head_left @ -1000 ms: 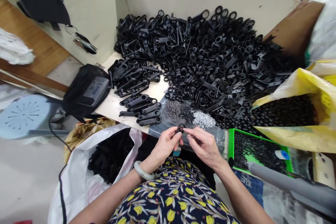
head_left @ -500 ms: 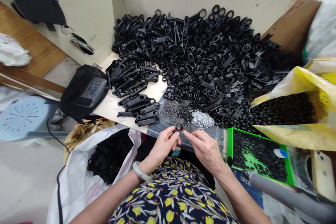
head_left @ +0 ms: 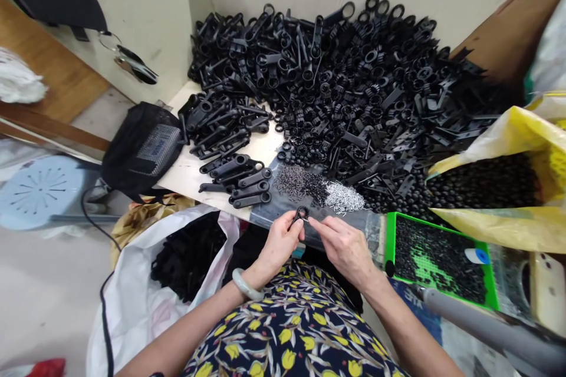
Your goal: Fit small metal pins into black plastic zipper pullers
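Ring end [head_left: 302, 208] of the black part [head_left: 296, 218], pinched in my left grip [head_left: 279, 239] at the worktop's [head_left: 266, 147] near edge, shows more clearly than a second ago, since my right grip [head_left: 348, 248] has drawn slightly aside, though I cannot tell whether that holds anything.

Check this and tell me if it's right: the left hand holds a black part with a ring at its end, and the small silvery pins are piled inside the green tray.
One error: the head view shows the small silvery pins in a loose pile outside the green tray, to its left. The left hand does hold the black ring-ended part.
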`<state>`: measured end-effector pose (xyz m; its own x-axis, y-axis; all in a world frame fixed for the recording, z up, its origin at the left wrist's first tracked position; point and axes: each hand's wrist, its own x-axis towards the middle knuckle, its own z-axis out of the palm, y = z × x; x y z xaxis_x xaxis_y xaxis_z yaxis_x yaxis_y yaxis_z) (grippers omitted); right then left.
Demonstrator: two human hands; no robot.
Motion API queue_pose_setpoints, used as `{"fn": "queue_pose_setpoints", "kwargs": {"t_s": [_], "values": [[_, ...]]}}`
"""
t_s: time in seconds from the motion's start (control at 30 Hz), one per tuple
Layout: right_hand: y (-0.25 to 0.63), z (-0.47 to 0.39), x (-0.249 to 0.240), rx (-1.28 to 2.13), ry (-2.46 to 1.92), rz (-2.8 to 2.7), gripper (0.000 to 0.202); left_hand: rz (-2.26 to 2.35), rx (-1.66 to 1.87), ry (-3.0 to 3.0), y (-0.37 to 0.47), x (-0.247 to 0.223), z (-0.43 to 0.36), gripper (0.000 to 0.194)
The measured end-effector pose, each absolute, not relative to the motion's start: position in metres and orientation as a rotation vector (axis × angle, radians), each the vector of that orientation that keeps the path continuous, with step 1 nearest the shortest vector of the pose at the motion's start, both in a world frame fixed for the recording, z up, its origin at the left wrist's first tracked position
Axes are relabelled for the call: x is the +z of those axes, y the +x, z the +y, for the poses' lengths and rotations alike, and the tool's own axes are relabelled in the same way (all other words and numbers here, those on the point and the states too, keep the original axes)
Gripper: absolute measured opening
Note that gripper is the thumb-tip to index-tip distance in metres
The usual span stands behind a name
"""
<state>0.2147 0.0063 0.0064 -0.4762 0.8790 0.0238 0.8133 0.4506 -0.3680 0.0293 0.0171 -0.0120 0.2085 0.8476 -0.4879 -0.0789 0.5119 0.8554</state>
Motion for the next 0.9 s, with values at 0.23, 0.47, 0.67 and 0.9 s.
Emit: {"fn": "queue_pose_setpoints", "kwargs": {"t_s": [0.23, 0.47, 0.67, 0.9], "values": [[0.210, -0.001, -0.002, 0.466, -1.545, -2.491, 0.040, 1.280, 0.758, 0.879, 0.030, -0.024, 0.015, 0.024], [0.190, 0.006, 0.024, 0.450, -1.722, -2.601, 0.038, 1.353, 0.721, 1.068, 0.029, -0.027, 0.019, 0.017], [0.217, 0.007, 0.052, 0.525, -1.585, -2.438, 0.040, 1.415, 0.803, 1.284, 0.017, -0.011, 0.016, 0.019], [0.236, 0.004, 0.031, 0.605, -1.490, -2.251, 0.034, 1.894, 0.966, 1.990, -0.059, 0.032, 0.049, 0.032]]}}
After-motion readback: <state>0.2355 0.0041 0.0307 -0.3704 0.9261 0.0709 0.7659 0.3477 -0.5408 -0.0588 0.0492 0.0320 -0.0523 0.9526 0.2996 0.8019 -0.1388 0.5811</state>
